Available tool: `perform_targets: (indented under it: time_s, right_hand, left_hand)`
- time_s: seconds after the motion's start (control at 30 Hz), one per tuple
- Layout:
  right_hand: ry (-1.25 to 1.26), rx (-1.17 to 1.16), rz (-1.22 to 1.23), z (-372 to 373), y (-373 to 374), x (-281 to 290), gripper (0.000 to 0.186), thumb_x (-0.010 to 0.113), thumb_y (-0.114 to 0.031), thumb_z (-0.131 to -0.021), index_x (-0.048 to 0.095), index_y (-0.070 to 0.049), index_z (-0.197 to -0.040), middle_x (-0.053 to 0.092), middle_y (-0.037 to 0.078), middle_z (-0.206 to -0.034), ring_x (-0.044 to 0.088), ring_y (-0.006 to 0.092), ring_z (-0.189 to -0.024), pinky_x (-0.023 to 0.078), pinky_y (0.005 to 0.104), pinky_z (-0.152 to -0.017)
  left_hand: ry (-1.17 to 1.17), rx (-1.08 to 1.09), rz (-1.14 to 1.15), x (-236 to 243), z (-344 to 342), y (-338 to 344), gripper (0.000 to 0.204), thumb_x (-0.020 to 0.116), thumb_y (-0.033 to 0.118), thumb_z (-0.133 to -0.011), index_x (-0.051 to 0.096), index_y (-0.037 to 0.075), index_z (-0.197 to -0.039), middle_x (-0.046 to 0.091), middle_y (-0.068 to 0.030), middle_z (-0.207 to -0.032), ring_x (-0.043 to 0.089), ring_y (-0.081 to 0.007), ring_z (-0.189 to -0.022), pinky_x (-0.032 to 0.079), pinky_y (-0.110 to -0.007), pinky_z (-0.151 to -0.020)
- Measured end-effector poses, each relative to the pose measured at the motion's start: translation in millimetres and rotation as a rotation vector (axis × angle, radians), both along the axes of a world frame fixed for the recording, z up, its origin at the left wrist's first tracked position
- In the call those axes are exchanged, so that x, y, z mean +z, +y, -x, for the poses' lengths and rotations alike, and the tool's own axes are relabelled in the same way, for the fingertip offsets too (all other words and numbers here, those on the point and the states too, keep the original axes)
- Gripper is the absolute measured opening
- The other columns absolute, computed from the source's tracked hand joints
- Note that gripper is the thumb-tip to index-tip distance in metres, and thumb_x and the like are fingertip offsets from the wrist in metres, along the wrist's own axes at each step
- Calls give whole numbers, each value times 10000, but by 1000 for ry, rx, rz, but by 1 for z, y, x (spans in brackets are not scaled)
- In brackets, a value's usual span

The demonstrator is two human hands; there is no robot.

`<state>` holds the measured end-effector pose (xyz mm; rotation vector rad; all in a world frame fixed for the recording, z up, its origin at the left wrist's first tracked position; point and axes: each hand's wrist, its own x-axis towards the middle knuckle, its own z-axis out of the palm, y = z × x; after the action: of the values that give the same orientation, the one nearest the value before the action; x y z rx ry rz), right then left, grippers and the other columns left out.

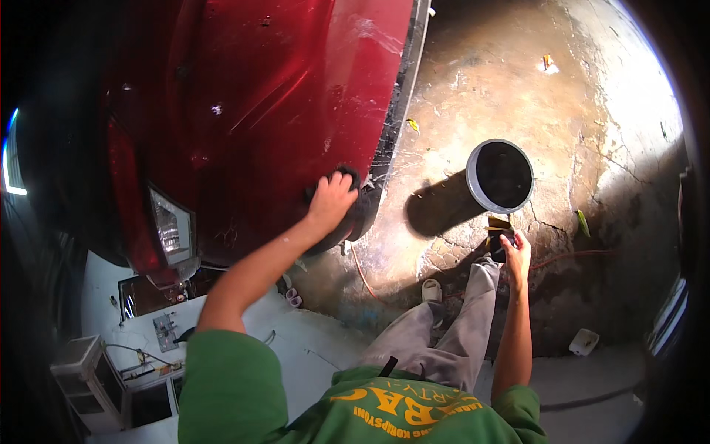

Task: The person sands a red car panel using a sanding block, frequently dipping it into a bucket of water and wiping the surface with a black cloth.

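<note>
My left hand (pixel 334 198) presses a black cloth or pad (pixel 353 177) onto the red painted body (pixel 281 140) of a vehicle, close to its dark lower edge trim. The fingers are curled over the pad, so much of it is hidden. On the right, my right hand (pixel 519 255) is closed around a small dark container with a yellowish top (pixel 498 235), held low in front of my leg. What is inside it cannot be made out. The red surface carries whitish smears and small bright spots.
Just beyond my right hand, a tall dark bucket (pixel 471 179) stands on the cracked concrete floor (pixel 473 81). A thin orange cord (pixel 361 272) runs across the floor. A headlight (pixel 172 226) sits at the left. A small white tub (pixel 583 342) lies at the lower right.
</note>
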<state>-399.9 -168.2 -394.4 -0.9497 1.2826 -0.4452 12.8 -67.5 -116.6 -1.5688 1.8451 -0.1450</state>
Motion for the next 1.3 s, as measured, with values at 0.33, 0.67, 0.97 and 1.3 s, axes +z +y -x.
perform_targets:
  time_s: [0.33, 0.67, 0.97, 1.3]
  right_hand:
    - [-193, -200, -281, -68, 34, -16, 338, 673, -204, -978, 598, 17, -1222, 642, 35, -1065, 554, 97, -905, 464, 262, -794]
    - [-1127, -647, -607, -194, 1, 94, 283, 513, -226, -1022, 581, -50, -1232, 683, 93, -1059, 670, 223, -940, 537, 351, -850]
    - [-267, 160, 282, -240, -94, 173, 252, 560, -118, -978, 675, -90, -1201, 714, 195, -890, 713, 287, -825, 530, 386, -745]
    - [-223, 136, -53, -174, -10, 63, 324, 648, -86, -917, 644, -27, -1236, 721, 78, -1013, 658, 158, -952, 513, 315, -879]
  left_hand:
    - [683, 841, -60, -44, 92, 7, 518, 750, 5, -654, 657, 190, -1129, 563, -135, -1152, 572, -367, -1124, 517, -467, -892]
    - [1542, 1029, 428, -48, 165, -51, 526, 885, 225, -735, 588, 58, -1136, 405, -201, -1447, 520, -294, -1256, 443, -406, -1041]
    - [883, 859, 822, 106, 71, -56, 314, 805, 70, -726, 550, 73, -908, 603, 0, -848, 587, -103, -802, 505, -280, -736]
    - [-26, 132, 60, 179, -14, -74, 510, 819, 148, -606, 656, 240, -1081, 577, -55, -1093, 580, -281, -979, 498, -398, -749]
